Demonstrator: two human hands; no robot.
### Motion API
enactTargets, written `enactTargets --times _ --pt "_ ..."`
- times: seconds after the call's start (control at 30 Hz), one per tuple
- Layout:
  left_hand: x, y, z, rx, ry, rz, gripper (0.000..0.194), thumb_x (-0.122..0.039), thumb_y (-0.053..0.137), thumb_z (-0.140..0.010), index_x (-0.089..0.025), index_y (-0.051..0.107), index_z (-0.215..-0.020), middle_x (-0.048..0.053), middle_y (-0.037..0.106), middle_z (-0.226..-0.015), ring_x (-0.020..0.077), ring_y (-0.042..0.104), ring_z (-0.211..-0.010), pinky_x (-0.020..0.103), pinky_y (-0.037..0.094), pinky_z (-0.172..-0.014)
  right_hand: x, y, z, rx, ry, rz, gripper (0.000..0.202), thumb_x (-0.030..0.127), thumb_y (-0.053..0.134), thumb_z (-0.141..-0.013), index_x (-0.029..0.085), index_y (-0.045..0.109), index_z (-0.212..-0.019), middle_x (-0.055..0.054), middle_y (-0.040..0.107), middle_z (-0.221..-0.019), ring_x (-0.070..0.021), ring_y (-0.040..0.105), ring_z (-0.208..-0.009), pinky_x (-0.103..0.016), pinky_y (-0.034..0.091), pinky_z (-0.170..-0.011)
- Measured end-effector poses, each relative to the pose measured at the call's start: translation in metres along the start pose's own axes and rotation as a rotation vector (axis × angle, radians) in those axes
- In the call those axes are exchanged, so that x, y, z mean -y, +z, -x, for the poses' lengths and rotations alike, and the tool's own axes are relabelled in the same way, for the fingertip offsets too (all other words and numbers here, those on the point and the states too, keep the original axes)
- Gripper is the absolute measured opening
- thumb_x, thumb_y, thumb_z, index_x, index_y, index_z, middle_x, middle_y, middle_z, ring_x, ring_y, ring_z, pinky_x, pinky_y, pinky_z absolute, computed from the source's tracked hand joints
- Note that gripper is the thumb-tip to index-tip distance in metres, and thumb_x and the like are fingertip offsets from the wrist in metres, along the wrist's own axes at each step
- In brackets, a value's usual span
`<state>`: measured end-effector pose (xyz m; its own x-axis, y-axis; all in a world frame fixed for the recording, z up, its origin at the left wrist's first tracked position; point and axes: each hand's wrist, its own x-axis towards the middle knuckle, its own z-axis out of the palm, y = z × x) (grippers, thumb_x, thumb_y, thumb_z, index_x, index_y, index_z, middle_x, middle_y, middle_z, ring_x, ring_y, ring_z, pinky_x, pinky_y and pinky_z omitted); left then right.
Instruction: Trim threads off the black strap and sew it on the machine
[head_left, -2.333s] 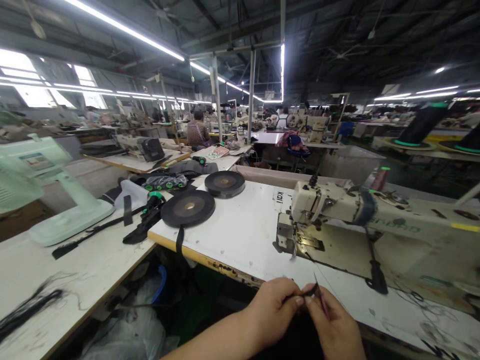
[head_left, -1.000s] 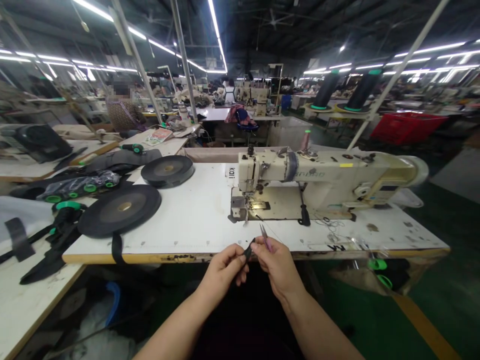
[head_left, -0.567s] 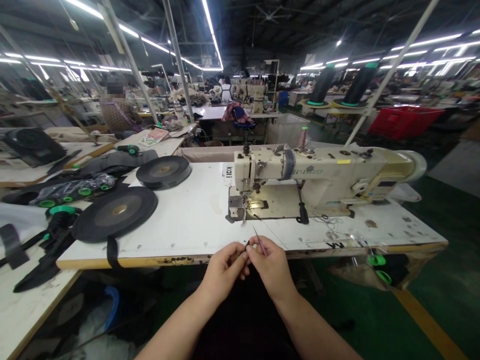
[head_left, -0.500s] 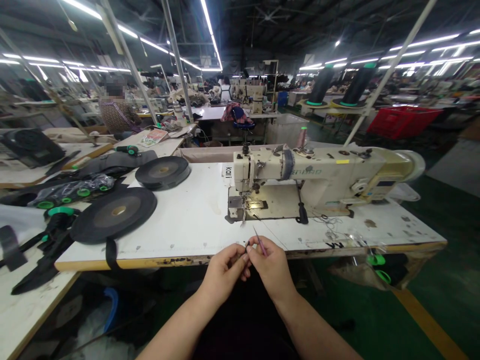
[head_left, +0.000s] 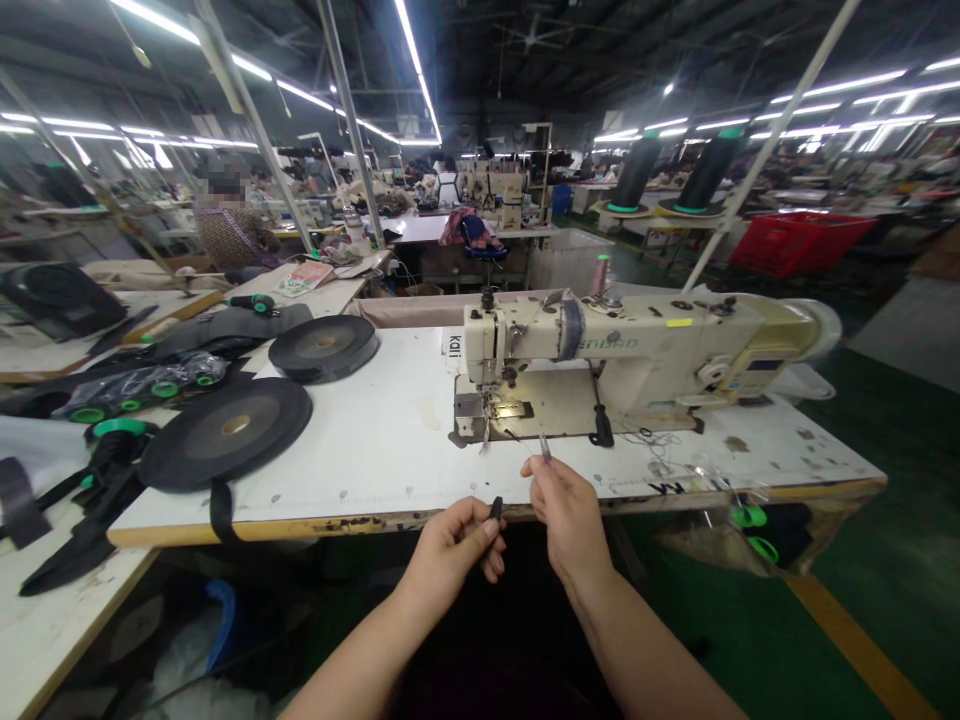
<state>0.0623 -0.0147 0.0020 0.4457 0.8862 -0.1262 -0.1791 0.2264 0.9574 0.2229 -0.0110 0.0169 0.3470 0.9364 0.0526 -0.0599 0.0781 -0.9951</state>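
My left hand [head_left: 450, 550] is closed, pinching a small black strip [head_left: 496, 507] that looks like webbing, just off the table's front edge. Its far end sticks up past my thumb; the rest is hidden by my fingers. To its right, my right hand [head_left: 568, 510] is raised over the edge and wrapped round a slim pointed tool [head_left: 545, 448], whose tip points away toward the machine. Its exact kind does not show clearly. Beyond both hands stands a cream sewing machine [head_left: 630, 345], with a black-handled screwdriver [head_left: 602, 425] leaning on its bed.
Two large rolls of black tape [head_left: 262, 425] lie on the left of the white table [head_left: 375, 450]. Bundled black straps with green ends [head_left: 120, 430] are on the side table. Loose thread [head_left: 652, 445] lies right of the screwdriver. A person [head_left: 229, 225] sits at far left.
My right hand has moved up and right, away from my left hand, with the slim tool. More of the black strip now shows in my left hand, which has barely moved.
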Motion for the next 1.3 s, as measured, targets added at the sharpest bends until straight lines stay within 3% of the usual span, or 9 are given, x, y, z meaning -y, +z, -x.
enactTargets --times 0.2,0.27,0.47,0.6,0.7,0.8,0.87,1.0,1.3 --pt "-0.002 -0.004 -0.002 0.001 -0.019 0.041 0.038 -0.048 0.074 -0.083 -0.013 0.061 -0.086 0.004 0.065 -0.072 0.0125 0.061 -0.054 0.023 0.048 -0.051 0.013 -0.007 0.002 0.308 0.043 0.189 0.034 0.050 0.073 -0.079 0.017 0.068 -0.083 0.005 0.036 -0.059 -0.0102 0.032 -0.057 -0.025 0.025 -0.053" --pt "-0.002 -0.006 -0.003 0.013 -0.026 -0.006 0.040 -0.051 0.075 -0.082 -0.013 0.060 -0.084 0.004 0.066 -0.071 0.0119 0.060 -0.053 0.022 0.047 -0.050 0.012 -0.006 0.003 0.331 0.092 0.191 0.032 0.047 0.075 -0.076 0.016 0.068 -0.081 0.007 0.033 -0.055 -0.0095 0.029 -0.054 -0.025 0.023 -0.053" --pt "-0.003 -0.015 -0.003 0.005 0.001 -0.198 0.046 -0.057 0.067 -0.086 -0.011 0.065 -0.084 0.004 0.065 -0.065 0.0085 0.055 -0.050 0.020 0.043 -0.050 0.003 -0.007 -0.001 0.152 0.107 0.052 0.034 0.050 0.073 -0.077 0.016 0.068 -0.080 0.006 0.035 -0.053 -0.0095 0.029 -0.052 -0.025 0.023 -0.051" --pt "-0.001 -0.025 -0.002 0.031 -0.063 -0.280 0.050 -0.061 0.061 -0.088 -0.011 0.063 -0.083 0.003 0.062 -0.057 0.0095 0.054 -0.045 0.020 0.041 -0.045 -0.002 -0.007 -0.004 0.069 0.103 0.020 0.033 0.049 0.074 -0.076 0.016 0.068 -0.078 0.007 0.033 -0.051 -0.0093 0.027 -0.050 -0.026 0.021 -0.050" --pt "-0.001 -0.032 -0.001 0.114 -0.111 -0.245 0.046 -0.058 0.063 -0.089 -0.012 0.062 -0.090 0.006 0.069 -0.074 0.0109 0.059 -0.048 0.021 0.043 -0.044 -0.006 -0.007 -0.004 0.064 0.094 0.036 0.032 0.048 0.073 -0.077 0.017 0.069 -0.077 0.006 0.035 -0.052 -0.0098 0.029 -0.052 -0.026 0.023 -0.051" --pt "-0.004 -0.036 -0.001 0.199 -0.135 -0.193 0.040 -0.050 0.066 -0.090 -0.012 0.063 -0.102 0.011 0.071 -0.096 0.0150 0.068 -0.067 0.025 0.053 -0.057 -0.008 -0.007 -0.004 0.068 0.050 0.102 0.031 0.047 0.071 -0.078 0.017 0.070 -0.077 0.004 0.042 -0.056 -0.0116 0.035 -0.056 -0.026 0.028 -0.054" --pt "-0.004 -0.038 -0.001 0.214 -0.151 -0.191 0.039 -0.048 0.066 -0.090 -0.011 0.064 -0.104 0.012 0.071 -0.098 0.0162 0.069 -0.072 0.026 0.055 -0.061 -0.008 -0.009 -0.006 0.057 0.011 0.151 0.030 0.046 0.070 -0.078 0.017 0.070 -0.076 0.003 0.045 -0.059 -0.0126 0.038 -0.060 -0.027 0.030 -0.057" --pt "0.003 -0.041 -0.003 0.155 -0.164 -0.224 0.040 -0.051 0.064 -0.091 -0.011 0.063 -0.098 0.011 0.071 -0.092 0.0124 0.064 -0.061 0.022 0.048 -0.052 -0.008 -0.016 -0.013 -0.012 -0.022 0.186 0.030 0.047 0.068 -0.081 0.018 0.069 -0.077 0.004 0.042 -0.059 -0.0122 0.035 -0.059 -0.027 0.029 -0.058" --pt "0.007 -0.033 0.000 0.026 -0.116 -0.271 0.046 -0.059 0.068 -0.084 -0.013 0.063 -0.084 0.005 0.067 -0.071 0.0087 0.054 -0.052 0.021 0.040 -0.049 -0.012 -0.026 -0.021 -0.170 -0.083 0.170 0.031 0.048 0.069 -0.080 0.017 0.070 -0.079 0.002 0.052 -0.064 -0.0136 0.043 -0.064 -0.027 0.034 -0.063"
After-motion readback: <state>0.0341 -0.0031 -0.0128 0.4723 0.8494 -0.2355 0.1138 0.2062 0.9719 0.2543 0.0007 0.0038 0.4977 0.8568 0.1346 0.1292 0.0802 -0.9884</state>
